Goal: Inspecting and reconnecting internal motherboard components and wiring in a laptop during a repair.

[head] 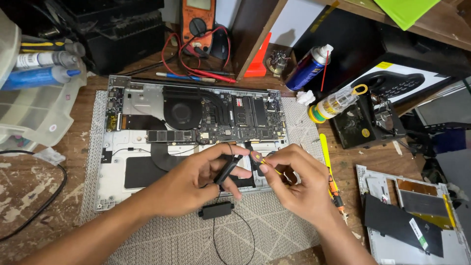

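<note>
An opened silver laptop [113,162] lies bottom-up on a grey mat, its board, fan and memory exposed. My left hand [196,181] pinches a small black speaker module [226,169] with thin black wires over the laptop's front edge. A second black speaker module [216,210] dangles on the same wire onto the mat below. My right hand [299,184] holds a thin yellow-handled tool [262,159], its tip near the module in my left hand.
A laptop bottom cover [417,221] lies at the right. A screwdriver [331,181] rests by my right wrist. A spray can [306,68], small bottle [333,104], multimeter [197,22] with red leads and a plastic organiser [29,98] ring the bench.
</note>
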